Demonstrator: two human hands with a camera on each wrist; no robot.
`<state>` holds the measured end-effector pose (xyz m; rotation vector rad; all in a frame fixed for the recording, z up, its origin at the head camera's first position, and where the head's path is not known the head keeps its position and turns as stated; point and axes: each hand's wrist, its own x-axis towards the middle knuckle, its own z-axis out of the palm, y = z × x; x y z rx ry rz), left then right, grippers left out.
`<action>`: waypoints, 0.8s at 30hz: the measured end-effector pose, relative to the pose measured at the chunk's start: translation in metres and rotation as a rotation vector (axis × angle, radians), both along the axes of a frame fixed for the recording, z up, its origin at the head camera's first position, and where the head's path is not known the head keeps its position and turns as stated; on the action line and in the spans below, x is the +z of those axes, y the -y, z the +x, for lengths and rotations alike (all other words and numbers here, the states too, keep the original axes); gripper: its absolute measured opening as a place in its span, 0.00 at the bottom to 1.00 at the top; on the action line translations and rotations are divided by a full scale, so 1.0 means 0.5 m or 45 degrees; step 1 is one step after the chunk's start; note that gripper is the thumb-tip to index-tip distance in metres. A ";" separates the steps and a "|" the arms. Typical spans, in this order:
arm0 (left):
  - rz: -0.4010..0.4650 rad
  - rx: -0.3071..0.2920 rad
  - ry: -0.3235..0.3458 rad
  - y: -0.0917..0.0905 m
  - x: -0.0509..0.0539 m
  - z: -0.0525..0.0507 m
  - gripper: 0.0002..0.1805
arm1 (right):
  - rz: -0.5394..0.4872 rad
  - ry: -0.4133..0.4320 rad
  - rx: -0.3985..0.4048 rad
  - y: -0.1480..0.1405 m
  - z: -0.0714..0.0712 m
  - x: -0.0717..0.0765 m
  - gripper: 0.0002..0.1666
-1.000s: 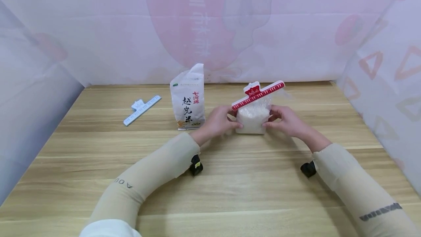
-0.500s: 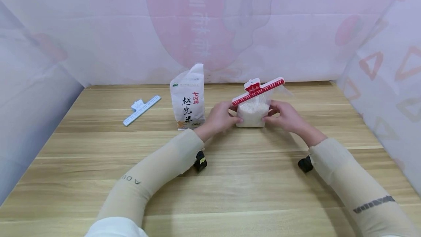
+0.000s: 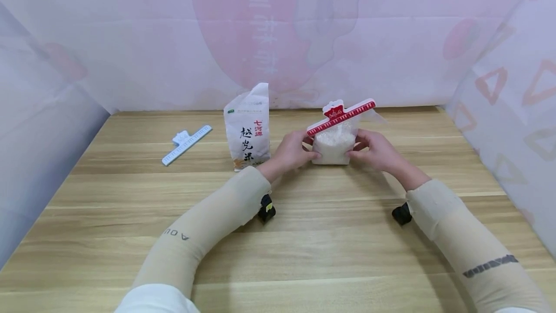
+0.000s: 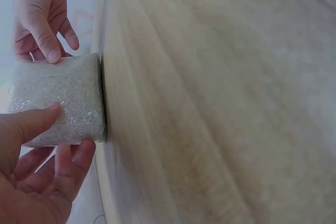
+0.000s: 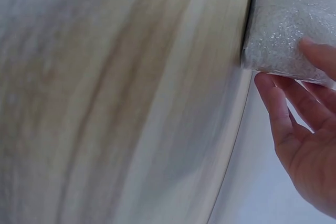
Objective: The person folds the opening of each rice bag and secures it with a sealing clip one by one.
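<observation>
Noting the white packet (image 3: 248, 127) and blue clip (image 3: 187, 146) leftward, I see the left hand (image 3: 292, 151) and right hand (image 3: 378, 152) gripping the clear rice bag (image 3: 332, 149), farther back than before.

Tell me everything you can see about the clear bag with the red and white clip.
The clear bag looks like glossy, crinkled plastic, filled with small whitish grains. A red and white clip crosses its top at a slant, right end higher in the head view. It is upright, its base on or just above the wooden table, right of the white bag. The left hand and right hand hold it from opposite sides.
</observation>
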<state>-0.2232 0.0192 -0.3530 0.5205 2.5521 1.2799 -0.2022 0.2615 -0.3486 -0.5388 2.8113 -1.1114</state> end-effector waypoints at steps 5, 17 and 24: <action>0.045 -0.024 0.055 0.000 -0.004 -0.004 0.27 | -0.011 0.037 0.015 -0.001 0.001 0.005 0.27; 0.032 -0.022 0.102 0.006 -0.007 -0.007 0.30 | -0.012 0.118 0.021 -0.012 -0.001 0.005 0.30; 0.050 -0.035 0.069 0.018 -0.018 -0.006 0.30 | -0.022 0.143 0.035 -0.015 0.007 0.005 0.30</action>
